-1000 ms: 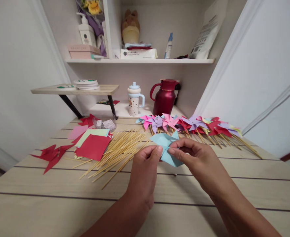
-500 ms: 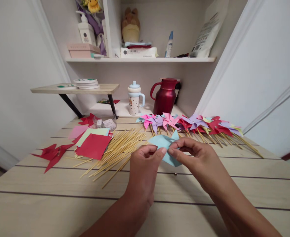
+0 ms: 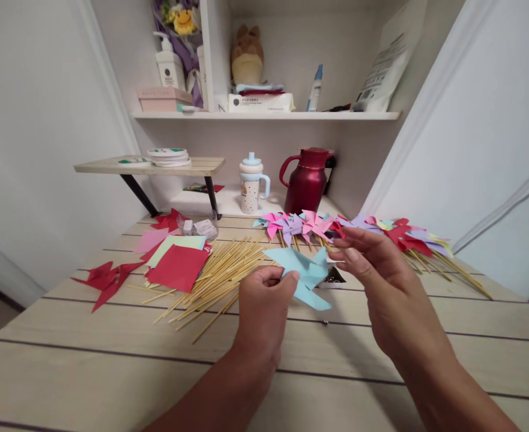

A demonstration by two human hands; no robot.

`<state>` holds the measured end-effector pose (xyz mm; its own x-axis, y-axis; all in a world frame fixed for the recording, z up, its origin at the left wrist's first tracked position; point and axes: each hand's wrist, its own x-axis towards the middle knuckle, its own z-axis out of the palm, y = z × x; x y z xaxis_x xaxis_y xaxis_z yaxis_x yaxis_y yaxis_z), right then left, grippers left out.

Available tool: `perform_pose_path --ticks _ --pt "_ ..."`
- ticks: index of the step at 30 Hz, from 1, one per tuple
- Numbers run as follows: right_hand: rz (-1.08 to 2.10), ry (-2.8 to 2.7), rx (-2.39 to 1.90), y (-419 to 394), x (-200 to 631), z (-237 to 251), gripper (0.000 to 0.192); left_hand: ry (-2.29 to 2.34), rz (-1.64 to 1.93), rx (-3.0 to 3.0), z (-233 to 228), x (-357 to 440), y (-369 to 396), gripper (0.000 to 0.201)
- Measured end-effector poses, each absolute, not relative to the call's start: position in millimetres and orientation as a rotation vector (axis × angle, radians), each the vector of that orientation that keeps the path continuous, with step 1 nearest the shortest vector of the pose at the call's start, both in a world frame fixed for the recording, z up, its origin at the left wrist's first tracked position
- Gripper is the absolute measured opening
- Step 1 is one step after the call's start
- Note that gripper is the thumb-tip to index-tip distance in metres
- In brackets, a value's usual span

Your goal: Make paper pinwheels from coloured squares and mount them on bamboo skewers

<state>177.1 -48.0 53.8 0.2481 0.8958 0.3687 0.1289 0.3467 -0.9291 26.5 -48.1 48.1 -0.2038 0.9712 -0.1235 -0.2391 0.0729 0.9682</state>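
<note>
The left hand (image 3: 264,306) pinches a light blue paper pinwheel (image 3: 304,275) at its middle, thumb and forefinger closed narrow on the folded paper, holding it just above the middle of the worktop (image 3: 111,372). The right hand (image 3: 381,282) hovers just beside the pinwheel on its right, its fingers (image 3: 358,240) spread loosely open and holding nothing; whether a fingertip touches the blue paper cannot be told. A small dark heap of pins (image 3: 334,276) lies on the worktop under the pinwheel's right tip.

Toward the left edge of the worktop lie bamboo sticks (image 3: 214,273) in a loose fan, a red paper square (image 3: 178,268) on other coloured sheets, and red folded pieces (image 3: 106,279). Along the far edge runs a row of finished pinwheels (image 3: 318,225) on sticks, reaching to the right edge.

Behind them stand a dark red jug (image 3: 308,180) and a lidded cup (image 3: 252,183). On the shelf (image 3: 268,115) a white pump bottle (image 3: 169,63) and a flat white box (image 3: 259,102) carry print too small to read
</note>
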Motion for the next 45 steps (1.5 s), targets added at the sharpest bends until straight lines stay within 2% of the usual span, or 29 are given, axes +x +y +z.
perform_pose_path --ticks 9,20,35,45 --pt "1.079 -1.301 -1.244 -45.7 173.5 52.1 0.068 1.168 1.315 0.922 48.2 27.2 -50.9 0.013" --pt "1.2 -1.303 -1.194 -47.9 172.3 53.6 0.031 1.094 1.289 0.854 44.8 26.9 -51.0 0.016" --pt "1.041 -1.298 -1.31 -49.3 171.5 52.9 0.034 0.98 1.229 0.864 46.2 29.6 -57.3 0.015" --pt "0.939 -1.297 -1.295 -48.2 170.6 55.1 0.035 1.014 1.267 0.888 46.3 28.5 -55.0 0.023"
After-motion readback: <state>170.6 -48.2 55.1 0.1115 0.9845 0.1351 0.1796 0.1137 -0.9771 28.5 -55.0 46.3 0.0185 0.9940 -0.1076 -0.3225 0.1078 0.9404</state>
